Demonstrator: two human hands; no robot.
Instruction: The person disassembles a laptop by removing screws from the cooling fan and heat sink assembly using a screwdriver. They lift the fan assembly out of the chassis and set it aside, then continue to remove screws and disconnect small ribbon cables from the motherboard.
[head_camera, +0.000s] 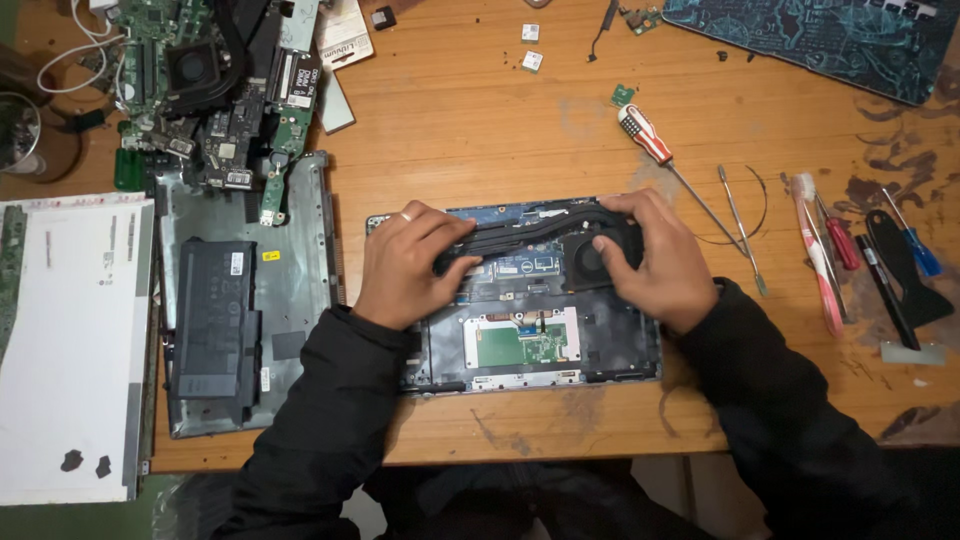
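Wooden table (500, 140) under everything. Opened laptop base (520, 350) at near table edge, between second gutted chassis with black battery (213, 320) and red-handled screwdriver (645, 135). Black heatpipe-and-fan assembly (530, 235) across base's far half. Left hand (405, 265) fingers curled, pressing pipe's left end. Right hand (655, 260) fingers curled around fan.

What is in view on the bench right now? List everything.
Open laptop base with black heat pipe and fan: 1, dark grey, centre.
Grey laptop shell holding a black battery: 1, left.
Green circuit boards: several, top left.
White display panel: 1, far left.
Red-and-white-handled screwdriver: 1, right of centre.
Hand tools: several, red, blue, black, far right.
Patterned teal laptop lid: 1, top right.
Wooden table: 1, brown.
Left hand: on heat pipe.
Right hand: on fan.
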